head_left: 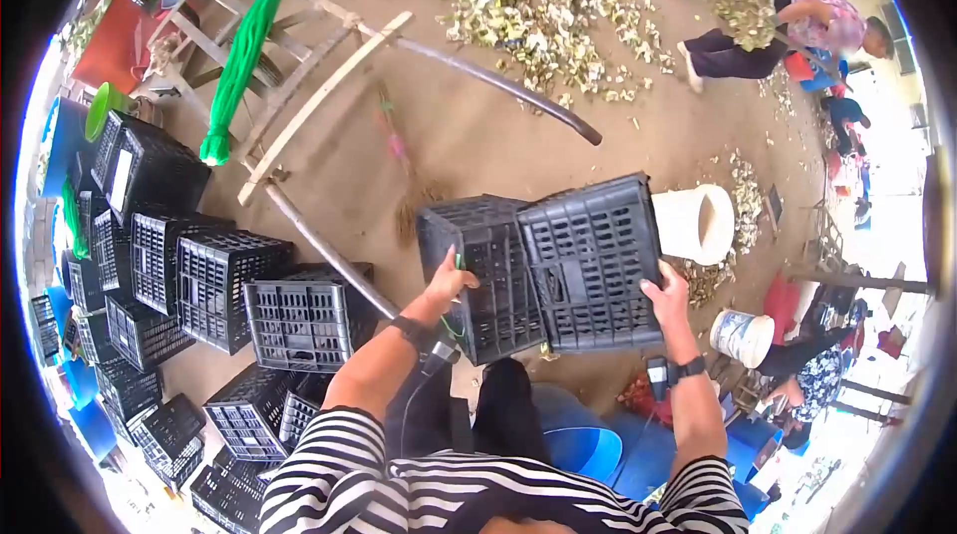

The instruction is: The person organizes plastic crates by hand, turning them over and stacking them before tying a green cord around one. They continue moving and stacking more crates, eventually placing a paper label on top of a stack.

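Holding two black crates pressed together, raised over the dirt ground (478, 135): left hand (451, 282) closed on the left crate (488, 280), right hand (670, 297) gripping the right crate (590, 257) at its lower corner, so the outer grips apparently keep the pair tight, clear of the stacked crates (214, 280).

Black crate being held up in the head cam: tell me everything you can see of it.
The black crate looks like moulded plastic, its walls a grid of small slots. Two faces show, meeting at a near corner. It is held off the ground, tilted, in front of the person. The left hand grips the left face and the right hand clamps the lower right corner. A white bucket lies behind it; contact cannot be told.
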The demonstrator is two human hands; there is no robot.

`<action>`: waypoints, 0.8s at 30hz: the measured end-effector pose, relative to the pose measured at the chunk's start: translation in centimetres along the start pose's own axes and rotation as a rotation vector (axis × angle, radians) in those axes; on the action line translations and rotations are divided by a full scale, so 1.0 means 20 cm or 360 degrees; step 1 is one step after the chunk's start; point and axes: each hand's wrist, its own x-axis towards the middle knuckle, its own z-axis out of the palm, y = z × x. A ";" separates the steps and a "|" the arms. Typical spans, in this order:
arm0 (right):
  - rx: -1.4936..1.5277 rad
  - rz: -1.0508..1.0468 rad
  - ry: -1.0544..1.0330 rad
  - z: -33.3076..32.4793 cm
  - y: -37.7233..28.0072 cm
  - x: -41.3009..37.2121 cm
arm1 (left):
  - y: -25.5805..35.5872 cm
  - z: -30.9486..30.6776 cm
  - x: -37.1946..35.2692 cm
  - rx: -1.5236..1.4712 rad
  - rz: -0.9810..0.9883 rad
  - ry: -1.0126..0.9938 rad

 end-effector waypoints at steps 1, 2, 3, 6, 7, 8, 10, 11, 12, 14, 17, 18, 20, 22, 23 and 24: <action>0.0219 -0.0079 -0.0034 0.04 0.17 0.08 | -0.07 -0.04 0.10 -0.0010 0.0014 0.0073; 0.0155 -0.0069 -0.0062 0.08 0.23 0.15 | -0.17 -0.05 0.17 -0.0021 0.0015 0.0145; 0.0167 -0.0069 -0.0073 0.12 0.27 0.19 | -0.12 -0.06 0.13 -0.0008 -0.0016 0.0154; 0.0262 -0.0047 -0.0212 0.20 0.37 0.35 | -0.17 -0.13 0.17 -0.0003 -0.0116 0.0198; 0.0275 -0.0017 -0.0264 0.19 0.37 0.40 | -0.16 -0.15 0.17 -0.0003 -0.0129 0.0240; 0.0403 -0.0040 -0.0273 0.21 0.34 0.43 | -0.16 -0.16 0.16 -0.0002 -0.0137 0.0278; 0.0360 -0.0012 -0.0336 0.20 0.40 0.50 | -0.14 -0.17 0.14 -0.0086 -0.0153 0.0285; 0.0353 -0.0014 -0.0358 0.19 0.46 0.52 | -0.18 -0.21 0.17 -0.0147 -0.0146 0.0251; 0.0396 0.0050 -0.0401 0.20 0.52 0.54 | -0.19 -0.21 0.18 -0.0209 -0.0134 0.0218; 0.0435 0.0092 -0.0484 0.23 0.65 0.59 | -0.21 -0.19 0.20 -0.0255 -0.0196 0.0366; 0.0157 0.0088 -0.0146 0.29 0.72 0.64 | -0.38 -0.20 0.32 0.0128 0.0394 0.1011; 0.0095 0.0039 -0.0120 0.30 0.73 0.66 | -0.35 -0.15 0.28 0.0499 0.0639 0.1207; 0.0266 0.0148 -0.0262 0.25 0.88 0.76 | -0.32 -0.06 0.15 0.0696 0.0262 0.0966; 0.0230 0.0128 -0.0361 0.21 1.13 0.85 | -0.47 -0.04 0.14 0.1102 0.0349 0.0887; 0.0348 0.0215 -0.0416 0.19 1.19 0.86 | -0.47 -0.02 0.11 0.0735 0.0135 0.0733; 0.0281 0.0268 -0.0354 0.17 1.28 0.85 | -0.48 0.00 0.09 0.0361 -0.0069 0.0563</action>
